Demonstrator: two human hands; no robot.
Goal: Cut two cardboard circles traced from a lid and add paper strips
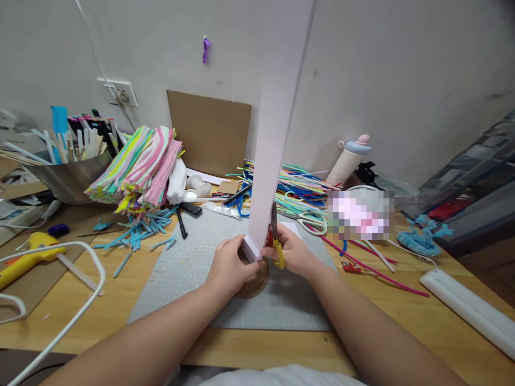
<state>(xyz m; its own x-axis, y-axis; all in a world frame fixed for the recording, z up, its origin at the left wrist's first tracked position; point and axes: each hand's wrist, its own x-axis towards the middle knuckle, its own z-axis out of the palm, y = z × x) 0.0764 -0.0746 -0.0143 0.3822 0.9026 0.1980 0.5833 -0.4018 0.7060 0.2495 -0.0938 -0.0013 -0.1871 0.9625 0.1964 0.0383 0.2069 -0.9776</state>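
Observation:
A long strip of white paper (273, 123) rises almost straight up in front of me, its lower end folded into a short, thick flap. My left hand (228, 265) is closed around that folded end from the left. In my right hand (295, 251) is a pair of scissors (279, 253) with yellow handles, blades pointing up beside the strip's right edge. The fingertips of that hand also touch the fold. Beneath both hands a round brown piece (254, 287), partly hidden, lies on the grey cutting mat (181, 289).
Bundled pipe cleaners (139, 166) and a metal bowl of sticks (70, 177) stand at left, near a yellow glue gun (42, 249). Behind the mat are loose pipe cleaners (306, 185), white-handled scissors (316, 222) and a cardboard sheet (211, 134). A white bar (462, 305) lies right.

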